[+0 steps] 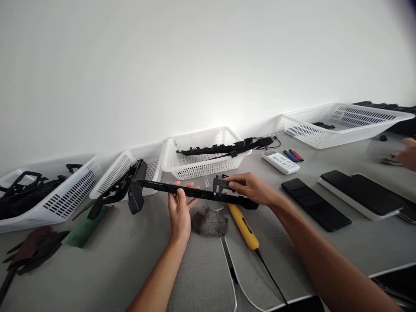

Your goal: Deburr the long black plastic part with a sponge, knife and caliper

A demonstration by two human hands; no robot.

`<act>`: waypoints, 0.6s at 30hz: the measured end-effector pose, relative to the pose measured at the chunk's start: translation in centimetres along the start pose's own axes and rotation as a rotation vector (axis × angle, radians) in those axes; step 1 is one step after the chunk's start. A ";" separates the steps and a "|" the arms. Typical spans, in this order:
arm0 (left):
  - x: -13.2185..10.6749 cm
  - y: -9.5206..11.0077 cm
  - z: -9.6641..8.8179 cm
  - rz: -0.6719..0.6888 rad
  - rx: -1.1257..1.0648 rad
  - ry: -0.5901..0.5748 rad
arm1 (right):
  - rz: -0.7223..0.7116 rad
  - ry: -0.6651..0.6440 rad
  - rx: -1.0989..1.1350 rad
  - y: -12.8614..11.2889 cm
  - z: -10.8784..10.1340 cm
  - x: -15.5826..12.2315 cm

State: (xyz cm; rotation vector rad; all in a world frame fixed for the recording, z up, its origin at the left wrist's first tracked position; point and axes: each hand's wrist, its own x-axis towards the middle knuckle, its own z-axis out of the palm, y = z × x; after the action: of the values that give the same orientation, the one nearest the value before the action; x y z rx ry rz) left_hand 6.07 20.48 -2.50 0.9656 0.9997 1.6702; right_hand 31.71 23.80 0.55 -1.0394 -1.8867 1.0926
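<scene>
My left hand (pixel 179 214) grips a long, thin black plastic part (pixel 201 193) near its middle, thumb across the front. The part lies nearly level above the table, with a broad flap at its left end. In my right hand (pixel 253 189) is a small dark caliper (pixel 221 183), its jaws up against the upper edge of the part. Whether the jaws touch it, I cannot tell. Below the part lie a yellow-handled corded tool (pixel 246 229) and a crumpled grey cloth (pixel 212 223); the tool's far end is partly hidden behind the part and my hand.
White plastic baskets (pixel 201 170) with black parts line the wall, another basket (pixel 338 134) stands far right. On the right lie a black phone (pixel 315 203), a white device (pixel 280 162) and two lighters (pixel 294 155). Another person's hand (pixel 407 154) shows at the right edge. Green sandpaper-like sheet (pixel 87 227) lies left.
</scene>
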 end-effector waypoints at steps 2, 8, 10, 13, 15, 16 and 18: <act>-0.1 0.0 0.0 -0.001 0.007 -0.004 | -0.003 -0.023 -0.005 0.0 -0.2 -0.1; 0.0 0.1 0.0 -0.005 0.011 0.003 | 0.055 -0.062 0.047 0.7 -0.3 -0.1; 0.0 0.1 0.0 -0.007 0.008 0.010 | 0.121 -0.001 0.050 1.1 -0.1 0.1; 0.0 0.1 0.1 -0.008 0.004 0.004 | 0.194 0.073 0.039 1.6 0.3 0.3; 0.0 0.1 0.1 -0.011 0.001 -0.004 | 0.203 0.075 0.034 1.6 0.5 0.4; -0.1 0.1 0.1 -0.012 -0.001 -0.007 | 0.199 0.067 0.038 1.4 0.6 0.4; -0.1 0.2 0.0 -0.012 -0.002 -0.008 | 0.171 0.051 0.049 1.1 0.7 0.4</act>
State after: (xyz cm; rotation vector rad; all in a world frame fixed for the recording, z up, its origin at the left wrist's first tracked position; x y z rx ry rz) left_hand 6.07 20.38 -2.34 0.9627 0.9965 1.6555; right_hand 31.22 24.24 -0.63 -1.2070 -1.7473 1.1917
